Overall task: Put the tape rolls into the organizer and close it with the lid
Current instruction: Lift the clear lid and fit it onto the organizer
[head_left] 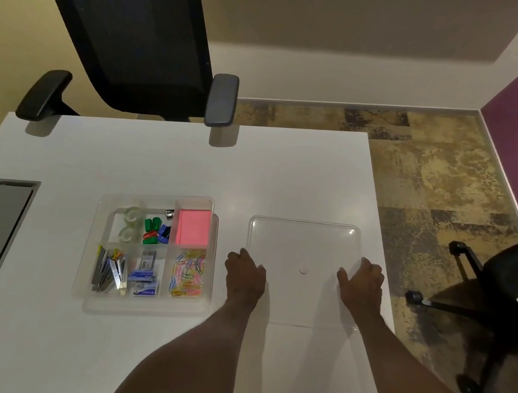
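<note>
Lid between both hands

chair cut off — staple boxes' print unreadable

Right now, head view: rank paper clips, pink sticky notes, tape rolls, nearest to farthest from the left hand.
From the left hand, at the clear lid's left edge:
1. Paper clips, organizer's near-right compartment.
2. Pink sticky notes, far-right compartment.
3. Tape rolls, far-left compartment.
</note>
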Tool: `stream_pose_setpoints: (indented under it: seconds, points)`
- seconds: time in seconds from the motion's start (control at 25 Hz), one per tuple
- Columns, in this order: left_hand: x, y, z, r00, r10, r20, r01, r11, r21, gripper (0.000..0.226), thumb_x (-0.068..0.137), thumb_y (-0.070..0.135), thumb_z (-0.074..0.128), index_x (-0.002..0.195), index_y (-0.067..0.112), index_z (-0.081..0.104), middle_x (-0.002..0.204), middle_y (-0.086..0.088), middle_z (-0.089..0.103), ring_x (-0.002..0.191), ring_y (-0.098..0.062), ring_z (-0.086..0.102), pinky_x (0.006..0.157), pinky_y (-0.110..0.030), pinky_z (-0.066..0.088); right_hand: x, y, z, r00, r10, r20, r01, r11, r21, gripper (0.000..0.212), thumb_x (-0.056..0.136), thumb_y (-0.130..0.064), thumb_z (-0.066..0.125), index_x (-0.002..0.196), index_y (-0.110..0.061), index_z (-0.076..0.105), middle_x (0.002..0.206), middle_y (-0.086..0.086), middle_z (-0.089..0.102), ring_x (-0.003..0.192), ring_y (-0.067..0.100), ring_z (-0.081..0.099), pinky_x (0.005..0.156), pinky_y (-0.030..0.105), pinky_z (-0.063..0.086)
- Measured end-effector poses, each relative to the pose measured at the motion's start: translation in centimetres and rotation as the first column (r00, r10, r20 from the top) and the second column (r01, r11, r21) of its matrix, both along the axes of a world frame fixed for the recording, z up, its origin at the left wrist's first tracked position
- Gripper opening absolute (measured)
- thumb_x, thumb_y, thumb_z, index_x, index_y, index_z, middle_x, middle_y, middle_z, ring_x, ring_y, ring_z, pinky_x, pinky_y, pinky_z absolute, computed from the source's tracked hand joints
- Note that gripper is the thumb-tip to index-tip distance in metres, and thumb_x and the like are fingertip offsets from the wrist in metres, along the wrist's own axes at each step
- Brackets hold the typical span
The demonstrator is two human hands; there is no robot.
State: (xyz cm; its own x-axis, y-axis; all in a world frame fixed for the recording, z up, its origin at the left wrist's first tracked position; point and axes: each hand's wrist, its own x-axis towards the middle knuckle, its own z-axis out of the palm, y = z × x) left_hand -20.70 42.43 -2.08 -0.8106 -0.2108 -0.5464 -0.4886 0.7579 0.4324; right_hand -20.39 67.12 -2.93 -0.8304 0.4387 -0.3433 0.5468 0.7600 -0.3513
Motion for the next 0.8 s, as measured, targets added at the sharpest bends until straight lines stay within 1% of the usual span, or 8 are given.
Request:
stream_pose_setpoints:
  seconds: [0.12,0.2,0.28,0.44,0.52,0.64,0.72,0.8]
  points:
    - [0.1,0.0,0.7,0.991,0.103,-0.087,-0.102,0.995,0.017,0.042,0.109,0.019,0.050,0.146,0.001,0.045,0.145,-0.020,0.047,0.136,-0.034,0.050,0.109,-0.039,0.050,0.3,0.2,0.6,0.994,-0.075,-0.078,0.072,0.996,-0.044,0.048,0.099,-0.020,0.057,0.140,0.000,0.044,0.137,0.025,0.045,0.129,0.042,0.044,0.101,0.053,0.046]
    - [0.0,-0.2,1.7,0.979,0.109,-0.173,-0.106,0.994,0.022,0.032,0.109,0.008,0.046,0.138,-0.001,0.053,0.137,-0.020,0.052,0.125,-0.032,0.054,0.103,-0.034,0.050,0.5,0.4,1.3,0.979,-0.132,-0.153,0.125,0.991,-0.053,0.041,0.101,-0.014,0.051,0.139,0.002,0.048,0.136,0.027,0.047,0.128,0.044,0.046,0.102,0.051,0.045]
    - [-0.1,-0.7,2.8,0.961,0.107,-0.254,-0.102,0.994,0.032,0.031,0.107,-0.004,0.042,0.132,-0.004,0.060,0.130,-0.020,0.055,0.118,-0.030,0.056,0.096,-0.030,0.048,0.4,0.3,2.1,0.958,-0.178,-0.223,0.169,0.984,-0.061,0.035,0.101,-0.008,0.045,0.132,0.004,0.056,0.130,0.031,0.051,0.123,0.046,0.049,0.101,0.048,0.044]
    - [-0.2,-2.9,6.0,0.894,0.184,-0.408,-0.155,0.982,0.104,0.031,0.104,-0.009,0.043,0.124,-0.004,0.065,0.120,-0.020,0.059,0.104,-0.030,0.060,0.086,-0.035,0.050,-0.1,-1.4,4.7,0.897,-0.227,-0.380,0.196,0.973,-0.118,0.029,0.100,0.001,0.039,0.115,0.004,0.064,0.119,0.029,0.060,0.112,0.041,0.056,0.096,0.043,0.046]
    - [-0.2,-4.8,7.3,0.854,0.196,-0.482,-0.147,0.979,0.139,0.026,0.104,-0.007,0.041,0.112,-0.001,0.065,0.108,-0.018,0.060,0.093,-0.026,0.054,0.078,-0.033,0.042,-0.2,-3.1,6.3,0.858,-0.189,-0.477,0.139,0.981,-0.138,0.025,0.100,0.003,0.037,0.109,0.001,0.060,0.108,0.024,0.063,0.101,0.040,0.059,0.087,0.042,0.047]
    - [-0.6,-8.8,10.3,0.799,0.279,-0.533,-0.161,0.953,0.258,0.027,0.105,-0.001,0.037,0.090,0.006,0.058,0.089,-0.017,0.060,0.081,-0.032,0.050,0.071,-0.043,0.038,-0.3,-6.3,8.8,0.814,-0.128,-0.567,0.053,0.988,-0.146,0.018,0.101,-0.003,0.034,0.107,-0.010,0.050,0.088,0.018,0.068,0.080,0.037,0.065,0.070,0.040,0.050]
    - [-1.0,-11.9,12.6,0.779,0.289,-0.556,-0.160,0.950,0.270,0.028,0.101,-0.002,0.036,0.082,0.010,0.053,0.082,-0.016,0.059,0.077,-0.031,0.050,0.067,-0.044,0.037,-0.6,-8.6,10.5,0.794,-0.057,-0.605,0.029,0.998,-0.055,0.013,0.104,-0.010,0.035,0.109,-0.010,0.048,0.080,0.018,0.068,0.072,0.039,0.065,0.062,0.036,0.046]
    - [-0.9,-15.3,14.8,0.753,0.287,-0.592,-0.156,0.952,0.263,0.026,0.099,-0.002,0.038,0.082,0.010,0.053,0.082,-0.014,0.062,0.079,-0.030,0.053,0.067,-0.044,0.040,-0.9,-11.4,12.4,0.762,0.043,-0.646,0.016,0.996,0.085,0.016,0.105,-0.017,0.036,0.108,-0.009,0.050,0.074,0.017,0.065,0.066,0.037,0.063,0.060,0.033,0.043]
